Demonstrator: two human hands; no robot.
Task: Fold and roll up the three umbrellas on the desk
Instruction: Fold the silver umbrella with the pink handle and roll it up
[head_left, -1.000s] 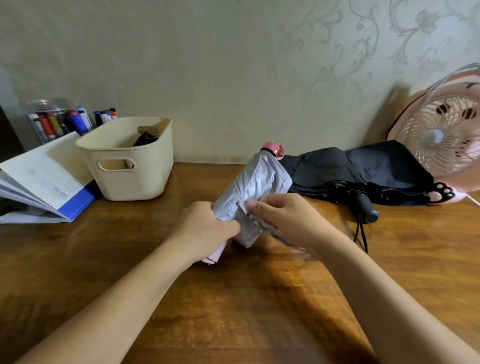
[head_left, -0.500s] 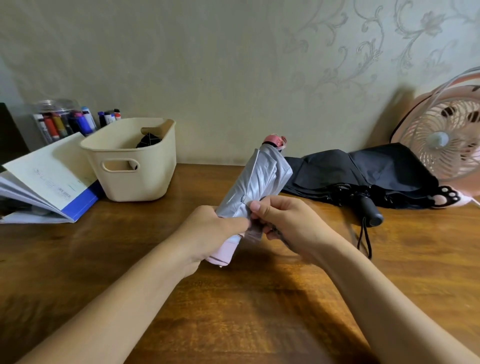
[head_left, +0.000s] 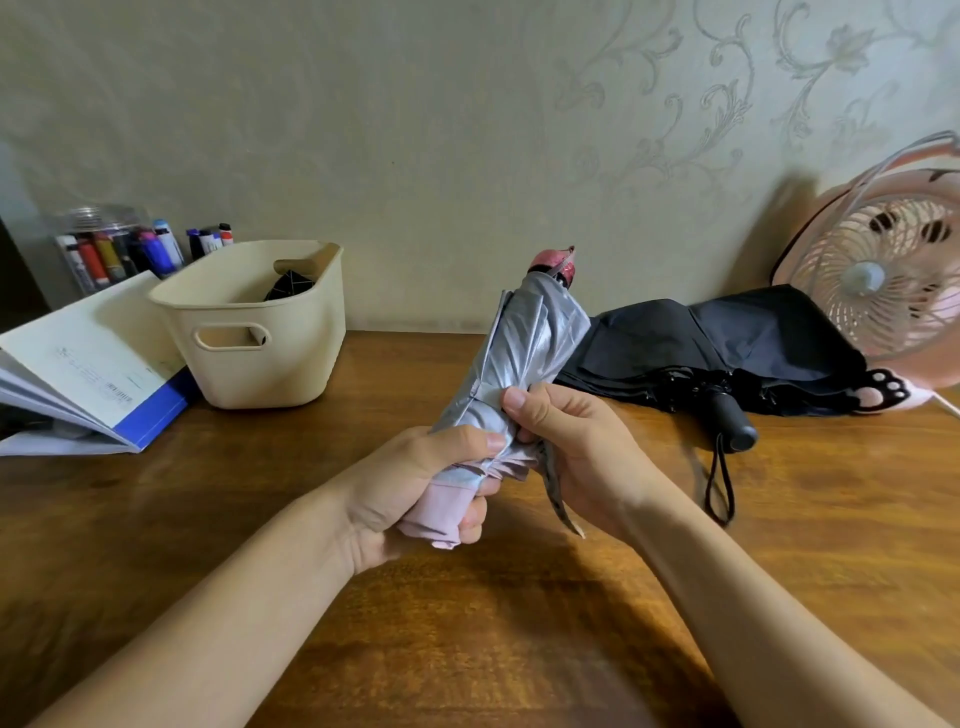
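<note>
Silver umbrella (head_left: 524, 353) was up off the table (head_left: 260, 519): my left hand (head_left: 415, 488) gripped its pink lower end, my right hand (head_left: 576, 447) pinched the pleats, strap (head_left: 558, 499) dangling. Half rolled, I'd say, not fastened. At two o'clock the black umbrella (head_left: 727, 348) lay slack, unrolled.

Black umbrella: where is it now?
Head view, right side: the black umbrella lies on the desk by the wall, between the held silver umbrella and the pink fan.

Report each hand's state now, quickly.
Left hand: closed, gripping the lower end of the silver umbrella.
Right hand: closed, pinching the same umbrella's folded canopy.
</note>
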